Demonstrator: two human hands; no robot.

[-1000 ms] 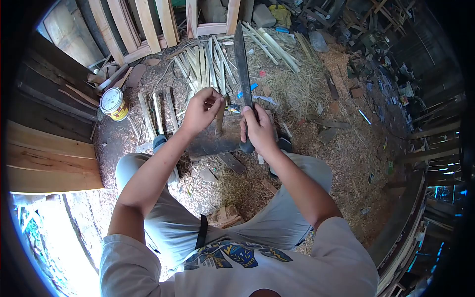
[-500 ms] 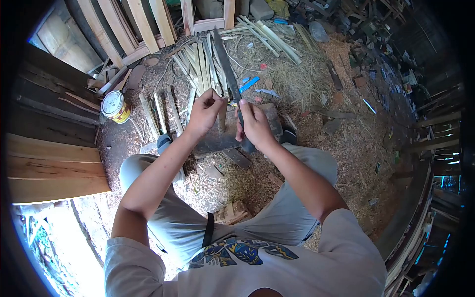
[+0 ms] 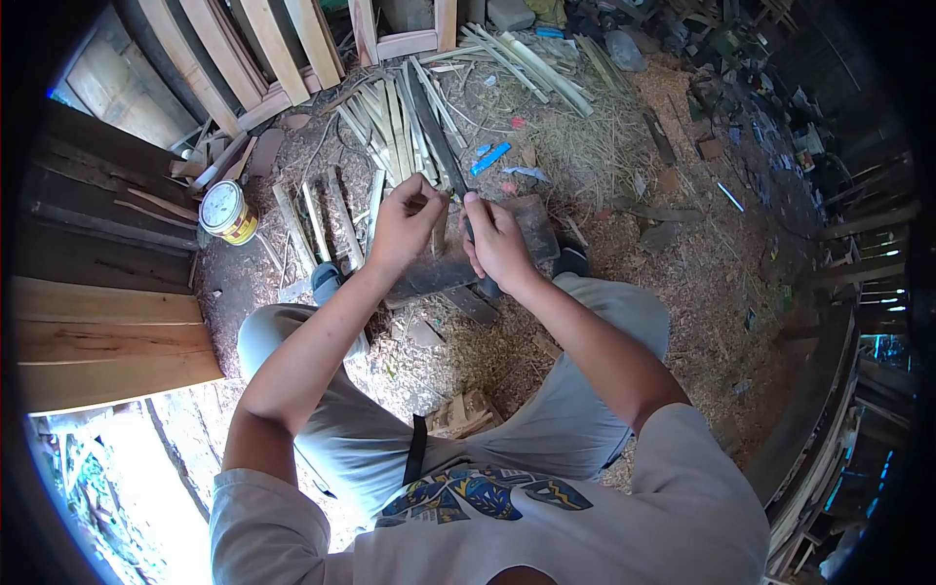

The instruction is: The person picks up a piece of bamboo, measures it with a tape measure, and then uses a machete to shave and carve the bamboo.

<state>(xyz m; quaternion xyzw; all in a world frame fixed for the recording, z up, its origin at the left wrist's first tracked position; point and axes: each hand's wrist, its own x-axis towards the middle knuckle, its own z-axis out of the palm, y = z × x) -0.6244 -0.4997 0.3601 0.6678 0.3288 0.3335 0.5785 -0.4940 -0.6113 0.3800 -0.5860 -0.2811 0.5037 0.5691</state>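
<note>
My right hand (image 3: 503,246) is closed round the handle of a machete, near the middle of the view. The long dark machete blade (image 3: 434,127) points away from me and slants to the left. To its left, my left hand (image 3: 407,222) pinches the upper end of a short wooden stick (image 3: 439,236). Upright below the fingers, the stick stands over a dark wooden block (image 3: 424,279) on the ground between my feet. Close beside the stick's top, the base of the blade overlaps my left fingertips' side in this view.
Split strips (image 3: 390,136) lie in a pile beyond the block. A paint bucket (image 3: 229,213) stands on the left, near stacked planks (image 3: 112,341). Blue scraps (image 3: 490,158) and straw (image 3: 585,156) litter the ground. A wooden frame (image 3: 283,58) leans at the back left.
My right hand has shifted slightly left, bringing the machete closer to the stick and my left hand. The blade's tip sits a little lower and further left. My left hand keeps its pinch.
</note>
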